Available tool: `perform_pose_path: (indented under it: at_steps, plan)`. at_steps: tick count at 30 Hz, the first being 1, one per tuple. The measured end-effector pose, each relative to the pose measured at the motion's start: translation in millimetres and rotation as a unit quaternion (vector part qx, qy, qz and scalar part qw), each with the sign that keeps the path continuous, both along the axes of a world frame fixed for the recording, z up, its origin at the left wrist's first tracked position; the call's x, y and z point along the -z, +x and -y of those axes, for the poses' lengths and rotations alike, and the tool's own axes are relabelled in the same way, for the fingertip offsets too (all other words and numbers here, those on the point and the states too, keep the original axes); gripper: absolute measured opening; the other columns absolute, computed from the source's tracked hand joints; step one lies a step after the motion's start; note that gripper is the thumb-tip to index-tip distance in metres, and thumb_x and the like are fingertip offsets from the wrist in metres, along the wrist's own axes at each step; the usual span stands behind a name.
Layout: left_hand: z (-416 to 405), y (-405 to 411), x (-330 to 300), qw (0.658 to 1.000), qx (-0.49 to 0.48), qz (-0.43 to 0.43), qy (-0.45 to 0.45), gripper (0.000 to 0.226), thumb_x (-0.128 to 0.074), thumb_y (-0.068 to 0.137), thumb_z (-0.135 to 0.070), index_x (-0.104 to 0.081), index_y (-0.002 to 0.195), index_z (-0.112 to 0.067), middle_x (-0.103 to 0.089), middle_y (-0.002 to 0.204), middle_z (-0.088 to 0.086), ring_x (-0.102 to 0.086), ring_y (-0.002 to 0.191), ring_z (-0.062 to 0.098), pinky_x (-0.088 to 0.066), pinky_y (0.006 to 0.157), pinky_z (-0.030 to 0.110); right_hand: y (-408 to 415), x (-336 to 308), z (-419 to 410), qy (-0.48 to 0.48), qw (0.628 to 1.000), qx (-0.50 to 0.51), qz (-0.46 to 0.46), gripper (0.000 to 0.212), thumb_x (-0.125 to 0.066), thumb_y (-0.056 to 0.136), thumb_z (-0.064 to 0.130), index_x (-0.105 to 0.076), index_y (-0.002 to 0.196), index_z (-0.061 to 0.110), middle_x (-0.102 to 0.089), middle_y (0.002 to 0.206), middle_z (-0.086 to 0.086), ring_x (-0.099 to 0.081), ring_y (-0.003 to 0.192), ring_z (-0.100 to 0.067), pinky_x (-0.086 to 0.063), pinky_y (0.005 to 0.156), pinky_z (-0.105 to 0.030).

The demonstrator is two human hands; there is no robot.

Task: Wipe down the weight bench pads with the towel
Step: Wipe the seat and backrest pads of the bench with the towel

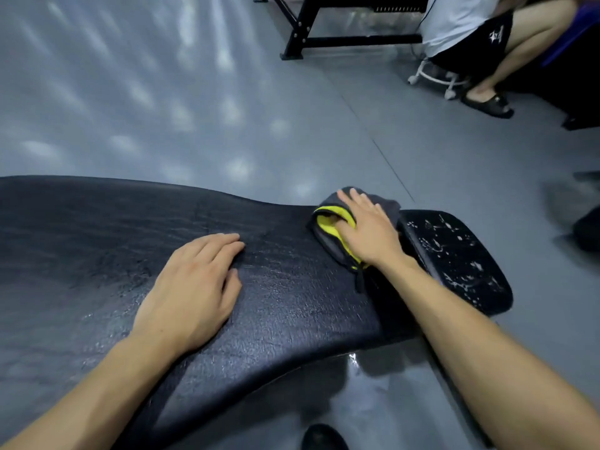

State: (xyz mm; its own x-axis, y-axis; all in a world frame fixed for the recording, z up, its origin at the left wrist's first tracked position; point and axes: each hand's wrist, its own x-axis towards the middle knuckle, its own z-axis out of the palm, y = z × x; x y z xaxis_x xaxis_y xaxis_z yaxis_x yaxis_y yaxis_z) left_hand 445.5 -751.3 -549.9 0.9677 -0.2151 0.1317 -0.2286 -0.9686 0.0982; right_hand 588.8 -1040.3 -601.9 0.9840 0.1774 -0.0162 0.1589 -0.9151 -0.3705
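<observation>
Right hand (367,232) pressed flat on towel (328,237), mid-right of frame, beside small worn pad (454,258); long pad (162,228) stretching left under flat left hand (191,287).

**Free room and obstacles around the bench pads**

We note open surface on the long pad (97,241) to the left of the left hand (191,287), which lies flat on it. Between the hands, bare pad runs to the towel (328,235) under the right hand (370,228). Beyond the towel sits the worn short pad (454,254), just beside it. The grey floor (162,92) behind the bench is open. Far right: a black frame (324,37) and a seated person (480,34) on a wheeled stool (438,76).
</observation>
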Motion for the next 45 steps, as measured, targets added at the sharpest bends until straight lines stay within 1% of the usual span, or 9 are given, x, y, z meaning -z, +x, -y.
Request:
perform_pose_path:
  at_steps: [5,11,17,24,30,33,37,40,45]
  plan:
    - [4.6,1.5,2.1,1.000,-0.004,0.003,0.005,0.052,-0.037,0.093,-0.033,-0.060,0.135,-0.012,-0.058,0.141,0.001,-0.051,0.132,0.023,-0.037,0.114,0.042,20.5,-6.1,-36.6,-0.041,0.994,0.098,0.025,0.054,-0.040,0.091,0.041,-0.054,0.140,0.023,-0.057,0.142,-0.009,-0.048,0.132,-0.031,-0.032,0.111,-0.044]
    - [5.5,2.4,0.5,1.000,-0.007,0.010,-0.003,0.051,-0.040,0.091,-0.031,-0.061,0.134,-0.011,-0.059,0.141,0.002,-0.052,0.131,0.024,-0.035,0.113,0.041,-65.9,-12.4,-44.4,0.077,0.986,-0.147,0.029,0.076,-0.050,0.087,0.034,-0.025,0.159,0.036,-0.015,0.168,0.011,-0.008,0.155,-0.008,-0.002,0.127,-0.032]
    - [7.5,-0.9,-2.8,1.000,-0.013,0.009,0.000,0.051,-0.039,0.093,-0.032,-0.061,0.135,-0.013,-0.059,0.141,0.000,-0.051,0.132,0.021,-0.033,0.114,0.038,28.9,-11.3,-10.6,0.035,0.995,0.086,-0.022,0.053,-0.039,0.091,0.047,-0.056,0.137,0.028,-0.060,0.139,-0.006,-0.052,0.130,-0.032,-0.038,0.108,-0.042]
    - [7.6,-3.9,-2.1,1.000,-0.015,0.011,0.013,0.052,-0.038,0.093,-0.031,-0.062,0.134,-0.011,-0.060,0.141,0.003,-0.053,0.131,0.022,-0.031,0.114,0.038,-32.5,-2.9,30.5,0.022,0.995,0.096,-0.004,0.064,-0.048,0.100,0.044,-0.030,0.159,0.025,-0.029,0.165,-0.003,-0.026,0.152,-0.024,-0.021,0.121,-0.036]
    - [10.0,-3.8,-6.2,1.000,-0.020,0.001,0.006,0.054,-0.034,0.092,-0.033,-0.062,0.133,-0.012,-0.061,0.139,0.002,-0.053,0.129,0.023,-0.037,0.111,0.041,16.7,-14.5,-2.8,-0.016,0.987,0.160,-0.024,0.044,-0.042,0.096,0.038,-0.055,0.135,0.022,-0.063,0.134,-0.015,-0.057,0.120,-0.039,-0.044,0.098,-0.044]
    - [9.5,-4.4,-7.7,1.000,-0.021,0.006,-0.004,0.054,-0.035,0.090,-0.032,-0.059,0.134,-0.012,-0.062,0.137,0.003,-0.054,0.127,0.023,-0.039,0.110,0.041,2.9,-24.8,-63.1,-0.006,0.997,0.067,0.043,0.044,-0.049,0.088,0.030,-0.063,0.130,0.023,-0.067,0.126,-0.013,-0.060,0.116,-0.037,-0.044,0.100,-0.041]
    - [9.0,-7.8,-9.4,0.997,-0.028,0.017,-0.067,0.031,-0.046,0.081,-0.016,-0.053,0.112,-0.016,-0.066,0.112,0.007,-0.060,0.107,0.029,-0.037,0.097,0.035,-87.6,-31.6,-112.8,0.066,0.987,-0.136,0.057,0.068,-0.054,0.090,0.028,-0.037,0.155,0.018,-0.032,0.163,-0.009,-0.025,0.152,-0.027,-0.015,0.126,-0.039]
    - [9.2,-10.2,-10.0,0.994,-0.038,0.027,-0.099,0.031,-0.049,0.081,-0.009,-0.054,0.111,-0.015,-0.067,0.112,0.008,-0.051,0.107,0.021,-0.032,0.096,0.031,-126.1,-30.2,-64.0,0.072,0.977,-0.197,0.030,0.078,-0.052,0.087,0.027,-0.025,0.160,0.029,-0.015,0.169,0.007,-0.007,0.155,-0.009,0.000,0.126,-0.026]
    - [10.5,-8.1,-9.9,0.995,-0.043,0.006,-0.093,0.037,-0.055,0.087,-0.003,-0.056,0.123,-0.013,-0.065,0.120,0.008,-0.050,0.118,0.023,-0.032,0.103,0.033,-40.1,-14.0,-6.8,0.045,0.998,-0.050,0.006,0.071,-0.045,0.092,0.034,-0.026,0.160,0.027,-0.016,0.168,0.000,-0.014,0.156,-0.020,-0.005,0.126,-0.030]
